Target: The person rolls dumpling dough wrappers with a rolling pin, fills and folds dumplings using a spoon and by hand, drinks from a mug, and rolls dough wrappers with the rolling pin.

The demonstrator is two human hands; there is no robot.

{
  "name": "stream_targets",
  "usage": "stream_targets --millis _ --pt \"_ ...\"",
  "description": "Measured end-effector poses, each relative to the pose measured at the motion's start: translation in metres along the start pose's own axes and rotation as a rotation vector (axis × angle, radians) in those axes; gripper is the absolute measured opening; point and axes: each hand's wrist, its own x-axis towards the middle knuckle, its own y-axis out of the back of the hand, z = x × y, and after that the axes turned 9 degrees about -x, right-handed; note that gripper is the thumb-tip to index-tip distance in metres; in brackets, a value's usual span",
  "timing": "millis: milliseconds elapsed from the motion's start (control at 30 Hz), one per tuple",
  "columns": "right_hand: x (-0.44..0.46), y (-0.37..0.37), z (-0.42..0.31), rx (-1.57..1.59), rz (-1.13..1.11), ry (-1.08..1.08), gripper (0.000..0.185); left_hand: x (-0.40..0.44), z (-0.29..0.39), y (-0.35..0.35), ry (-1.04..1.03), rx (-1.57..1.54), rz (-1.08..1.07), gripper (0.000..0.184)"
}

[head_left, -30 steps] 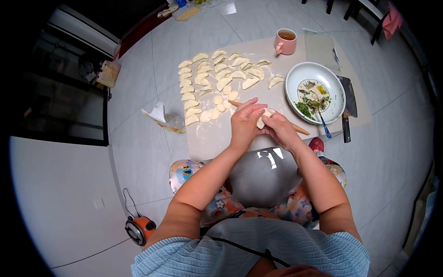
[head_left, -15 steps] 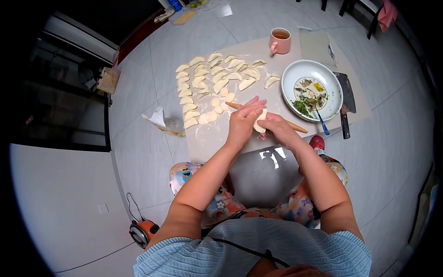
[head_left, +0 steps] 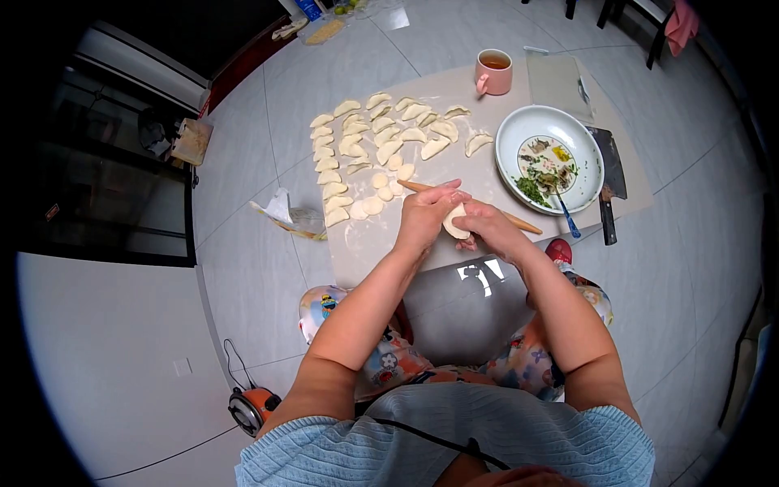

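Between my two hands is a pale dough piece, folded and curved along one side. My left hand holds it from the left, and my right hand grips its right side with the thumb on top. A wooden rolling pin lies behind my hands, its middle hidden by them. Several small dough discs lie to the left. Rows of folded dumplings lie farther back on the floured board. On the right stands a white bowl with greens and filling, and a blue-handled spoon in it.
A cleaver lies right of the bowl. A pink mug of brown liquid and a clear lid stand at the back. Left of the board is a plastic bag. An orange appliance sits on the floor at lower left.
Compared with a second ago, the dough piece has turned in my fingers and my hands have shifted slightly left and down. The view has also shifted a little.
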Motion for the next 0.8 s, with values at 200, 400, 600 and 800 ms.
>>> stream_targets --millis 200,400,600,800 --pt "-0.001 -0.002 -0.005 -0.008 0.104 0.042 0.022 0.004 -0.007 -0.002 0.174 -0.298 0.063 0.028" --pt "-0.002 0.001 -0.003 -0.166 0.247 0.096 0.057 0.003 -0.009 0.002 0.296 -0.317 -0.019 0.024" --pt "-0.003 0.013 -0.003 -0.204 0.335 0.061 0.06 0.046 -0.014 0.017 0.09 0.242 0.123 0.028" --pt "-0.007 0.027 -0.015 -0.185 0.451 0.132 0.05 0.114 -0.03 0.022 -0.209 0.842 0.135 0.026"
